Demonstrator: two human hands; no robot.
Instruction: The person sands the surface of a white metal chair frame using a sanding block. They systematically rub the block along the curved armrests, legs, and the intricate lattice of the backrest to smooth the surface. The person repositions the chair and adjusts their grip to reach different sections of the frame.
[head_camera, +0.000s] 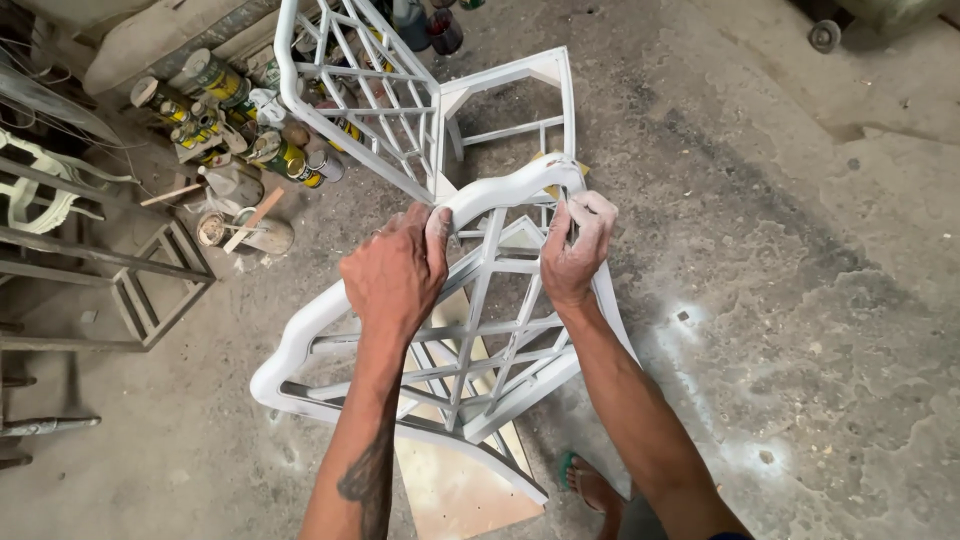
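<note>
A white-primed wooden chair frame (470, 330) with a lattice back leans in front of me on the dusty floor. My left hand (395, 270) grips its curved top rail from above. My right hand (578, 245), coated in white dust, presses on the same rail near its right corner, fingers curled with what looks like a small piece of sandpaper under them. A second white lattice chair frame (375, 100) stands just behind, touching the first. A flat wooden board (455, 480) lies under the frame.
Several paint cans and tins (240, 110) are heaped at the upper left. Grey metal frames (130, 290) lie at the left. My foot in a green sandal (590, 485) stands by the board. Rough concrete floor (800, 300) spreads to the right.
</note>
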